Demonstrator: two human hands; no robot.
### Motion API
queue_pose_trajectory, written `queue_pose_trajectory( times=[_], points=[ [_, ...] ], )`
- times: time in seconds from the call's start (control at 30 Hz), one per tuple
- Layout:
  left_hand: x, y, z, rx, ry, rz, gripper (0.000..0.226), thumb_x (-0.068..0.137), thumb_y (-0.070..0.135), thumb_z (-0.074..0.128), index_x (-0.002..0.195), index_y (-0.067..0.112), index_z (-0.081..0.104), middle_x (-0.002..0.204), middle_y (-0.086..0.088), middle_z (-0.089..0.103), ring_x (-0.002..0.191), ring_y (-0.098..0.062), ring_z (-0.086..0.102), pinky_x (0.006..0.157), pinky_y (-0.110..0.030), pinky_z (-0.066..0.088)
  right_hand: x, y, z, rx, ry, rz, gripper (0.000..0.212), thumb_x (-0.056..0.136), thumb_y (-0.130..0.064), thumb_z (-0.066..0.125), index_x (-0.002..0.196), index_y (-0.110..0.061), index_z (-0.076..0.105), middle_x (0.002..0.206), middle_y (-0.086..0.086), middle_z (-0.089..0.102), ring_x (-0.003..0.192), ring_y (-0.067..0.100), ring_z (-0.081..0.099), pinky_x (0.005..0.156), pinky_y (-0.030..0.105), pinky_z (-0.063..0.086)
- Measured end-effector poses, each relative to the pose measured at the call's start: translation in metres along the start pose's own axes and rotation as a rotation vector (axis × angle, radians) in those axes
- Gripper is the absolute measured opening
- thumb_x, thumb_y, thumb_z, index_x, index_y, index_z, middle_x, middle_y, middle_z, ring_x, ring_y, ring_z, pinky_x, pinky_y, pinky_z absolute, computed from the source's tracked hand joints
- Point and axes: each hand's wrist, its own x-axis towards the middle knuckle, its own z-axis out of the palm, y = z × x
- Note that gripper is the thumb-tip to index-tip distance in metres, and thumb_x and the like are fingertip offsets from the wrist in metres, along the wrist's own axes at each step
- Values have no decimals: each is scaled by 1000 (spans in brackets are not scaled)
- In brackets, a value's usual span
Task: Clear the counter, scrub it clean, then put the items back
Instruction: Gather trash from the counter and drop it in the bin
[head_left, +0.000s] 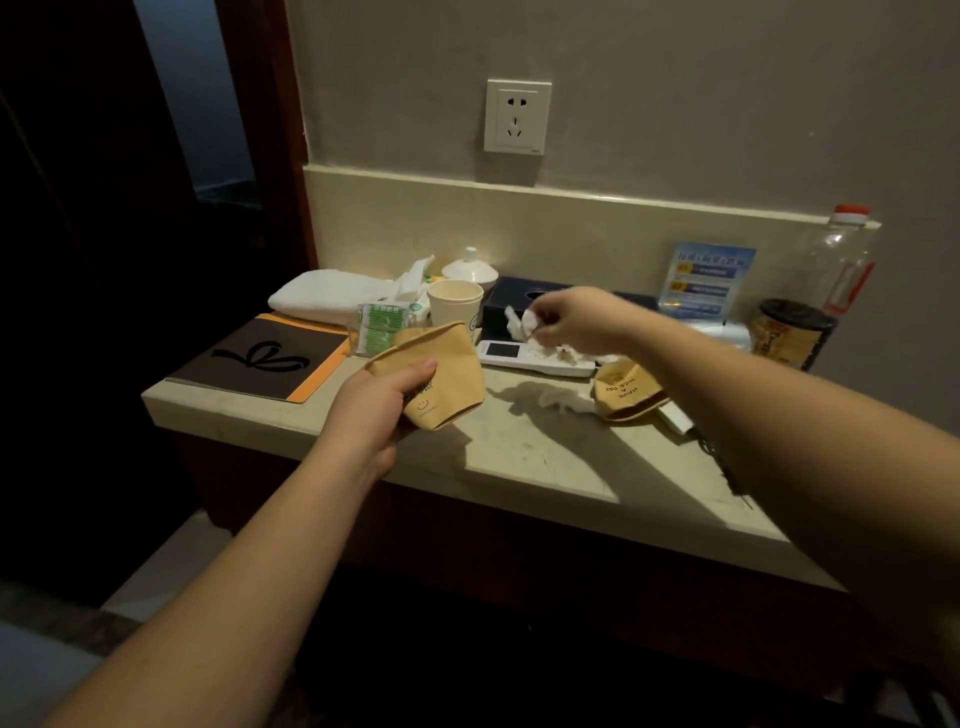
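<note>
Above the pale stone counter (519, 452), the left hand (382, 410) grips a squashed tan paper cup (441, 384) near the front edge; the right hand (571, 322) pinches a crumpled white tissue (524, 321) over the white remote control (530, 358).

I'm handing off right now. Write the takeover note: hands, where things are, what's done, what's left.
Left hand grips a tan paper cup above the counter.
Right hand pinches a crumpled tissue over the remote.
Still on the counter: second tan cup on its side, loose tissue, white cup, folded towel, folder, tissue box, bottle.
Done: clearing only begun.
Left: finish clearing, scrub, put items back.
</note>
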Motion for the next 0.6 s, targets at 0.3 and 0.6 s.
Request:
queue_pose_trajectory(
  times=[0.3,0.6],
  points=[
    [1,-7,15,19,-38,-18,20,85,12,70,105,13,65,90,-3,73,80,-18,70,59,-30,55,-27,25,-8,-172,-225,32,23,94,-26,56,117,-26,59,98,-9,59,86,8,55,71,21,41],
    [-1,-9,37,21,-92,-23,22,86,10,70,107,13,64,94,-5,73,85,-20,70,66,-34,57,-23,30,30,-421,-322,25,38,85,-32,68,120,-23,58,109,0,60,97,18,53,79,29,40]
  ],
)
